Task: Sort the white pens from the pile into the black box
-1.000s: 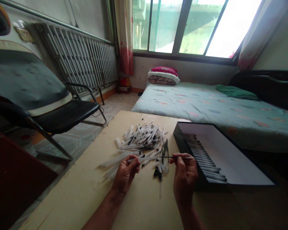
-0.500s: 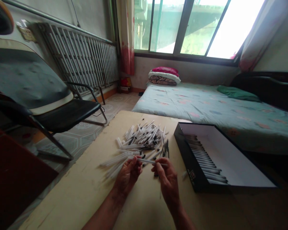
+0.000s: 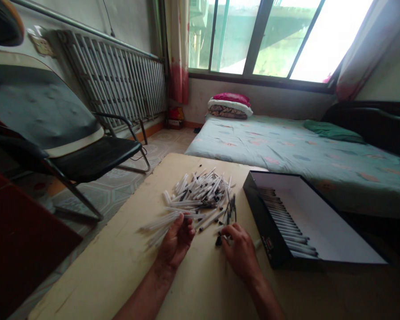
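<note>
A loose pile of white plastic pens [image 3: 200, 195] with black tips and caps lies on a cream table [image 3: 120, 253]. My left hand [image 3: 176, 238] rests at the pile's near left edge, fingers curled, with white pen barrels running beneath it. Whether it grips one is hidden. My right hand [image 3: 238, 251] is down at the near right edge, fingertips among the pens, next to a few black pen ends [image 3: 218, 240]. To its right stands an open black box [image 3: 263, 222] with white insides, holding a neat row of pens [image 3: 283, 218] along its left side.
A black folding chair [image 3: 90, 155] stands left of the table, in front of a white wall radiator [image 3: 113, 80]. Behind the table lies a bed with a pale green patterned cover [image 3: 270, 155]. A bright window [image 3: 253, 40] with curtains fills the far wall.
My right hand has come down to the pile and the pen it held up earlier no longer shows in it. My left hand has turned slightly. The view has shifted a little.
</note>
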`<move>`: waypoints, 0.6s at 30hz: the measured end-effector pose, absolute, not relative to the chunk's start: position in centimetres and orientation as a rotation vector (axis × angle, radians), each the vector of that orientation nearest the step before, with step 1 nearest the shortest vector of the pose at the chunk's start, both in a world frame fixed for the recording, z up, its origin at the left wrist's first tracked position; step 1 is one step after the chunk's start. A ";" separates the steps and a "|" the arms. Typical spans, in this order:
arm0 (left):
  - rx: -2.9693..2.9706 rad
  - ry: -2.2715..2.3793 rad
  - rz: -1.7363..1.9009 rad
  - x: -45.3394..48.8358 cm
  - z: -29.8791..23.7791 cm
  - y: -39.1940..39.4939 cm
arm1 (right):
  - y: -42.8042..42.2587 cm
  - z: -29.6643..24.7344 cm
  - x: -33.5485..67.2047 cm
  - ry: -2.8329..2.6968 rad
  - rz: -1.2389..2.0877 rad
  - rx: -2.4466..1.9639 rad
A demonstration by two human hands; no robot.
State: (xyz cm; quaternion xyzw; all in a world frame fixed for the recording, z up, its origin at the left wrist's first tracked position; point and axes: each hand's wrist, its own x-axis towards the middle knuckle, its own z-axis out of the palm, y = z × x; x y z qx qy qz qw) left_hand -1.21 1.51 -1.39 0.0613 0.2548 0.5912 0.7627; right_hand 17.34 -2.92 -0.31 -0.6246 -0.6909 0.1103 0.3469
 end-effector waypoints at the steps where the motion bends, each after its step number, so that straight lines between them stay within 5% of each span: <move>1: 0.156 0.569 1.286 -1.2 -1.4 1.4 | -3.0 -0.3 17.1 -1.821 0.279 -1.637; 18: 0.440 0.774 1.338 -0.1 -1.4 1.1 | -2.7 -1.3 15.8 -1.501 0.471 -1.347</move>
